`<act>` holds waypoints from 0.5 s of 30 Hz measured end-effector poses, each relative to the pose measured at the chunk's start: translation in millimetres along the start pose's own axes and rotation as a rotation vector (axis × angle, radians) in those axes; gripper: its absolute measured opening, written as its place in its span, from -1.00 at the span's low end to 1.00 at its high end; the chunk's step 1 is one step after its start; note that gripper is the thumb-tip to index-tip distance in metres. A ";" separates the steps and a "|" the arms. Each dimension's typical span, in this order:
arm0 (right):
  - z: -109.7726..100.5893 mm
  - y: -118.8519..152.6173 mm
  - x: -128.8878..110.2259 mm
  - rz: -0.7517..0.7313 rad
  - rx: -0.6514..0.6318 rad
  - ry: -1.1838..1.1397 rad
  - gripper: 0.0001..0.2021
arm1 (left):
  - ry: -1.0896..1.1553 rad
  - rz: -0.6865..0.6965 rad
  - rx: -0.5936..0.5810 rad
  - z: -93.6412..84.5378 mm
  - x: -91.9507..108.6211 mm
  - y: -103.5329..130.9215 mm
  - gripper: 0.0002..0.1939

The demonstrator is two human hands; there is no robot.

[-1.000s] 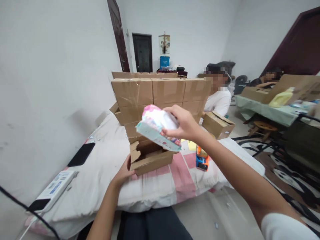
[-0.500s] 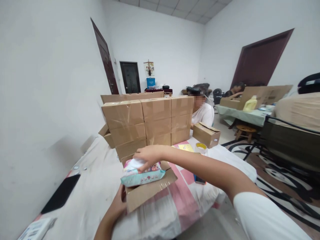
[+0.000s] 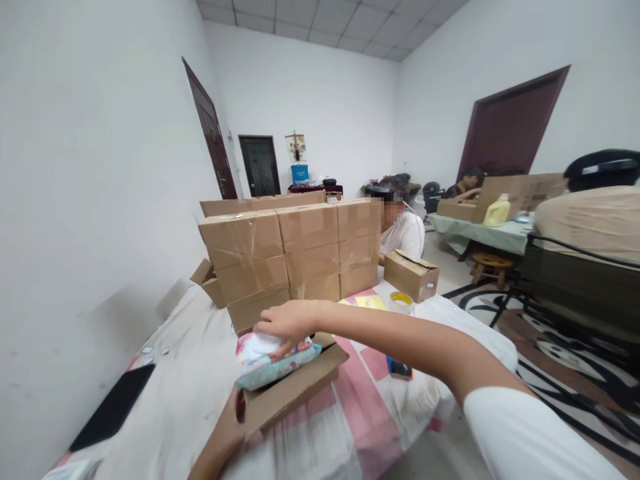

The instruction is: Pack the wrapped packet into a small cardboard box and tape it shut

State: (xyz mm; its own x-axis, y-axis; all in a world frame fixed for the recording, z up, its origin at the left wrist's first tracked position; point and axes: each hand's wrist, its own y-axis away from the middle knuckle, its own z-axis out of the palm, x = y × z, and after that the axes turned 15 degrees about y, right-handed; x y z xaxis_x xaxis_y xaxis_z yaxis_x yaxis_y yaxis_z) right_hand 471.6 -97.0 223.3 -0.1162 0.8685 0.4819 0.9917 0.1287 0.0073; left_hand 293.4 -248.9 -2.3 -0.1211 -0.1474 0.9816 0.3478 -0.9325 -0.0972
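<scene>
Cardboard fills the middle of the view: a small open carton (image 3: 293, 390) sits at the near edge of the bed (image 3: 190, 373), its flaps spread, and a soft pack of wipes (image 3: 273, 363) in pink and teal wrapping lies across its mouth, partly inside and partly sticking out over the left rim. Right hand (image 3: 285, 321) is on top of that pack, palm down, fingers (image 3: 263, 328) curled over the white upper face and pressing on it, so the grip is closed on the pack from above. Left hand (image 3: 227, 430) is low in the frame, tucked against the carton's near left corner, thumb at the edge of the front wall; it steadies the box, though how tightly the fingers close behind the cardboard I cannot tell.

Behind the carton stands a wall of sealed brown boxes (image 3: 295, 257), stacked three high and taped along the tops, with one open box (image 3: 207, 280) leaning at its left end. Just right of the stack another small carton (image 3: 413, 273) rests with its flaps loose, and a roll of tape (image 3: 400, 301) lies near it on the sheet. A dark phone (image 3: 113, 413) lies flat on the bed's left side. Beyond the stack sits another person in a white shirt (image 3: 405, 233), well apart from the hands at work.
</scene>
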 end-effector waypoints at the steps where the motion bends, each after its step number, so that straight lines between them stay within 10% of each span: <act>1: -1.8 0.4 0.2 -0.011 -0.007 -0.002 -0.41 | -0.009 0.003 0.009 -0.6 -1.2 -0.8 0.06; 15: 67.4 15.0 -42.4 -0.004 -0.329 -0.012 -0.66 | -0.039 0.050 -0.027 -12.9 -26.9 -5.7 0.31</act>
State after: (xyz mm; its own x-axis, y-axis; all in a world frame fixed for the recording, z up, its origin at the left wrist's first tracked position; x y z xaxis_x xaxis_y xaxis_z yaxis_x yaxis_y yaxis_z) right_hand 487.6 -99.7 143.9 -0.1186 0.8740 0.4713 0.9558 -0.0281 0.2926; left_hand 282.6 -243.8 -30.2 -0.0676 -0.1812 0.9811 0.3269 -0.9331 -0.1498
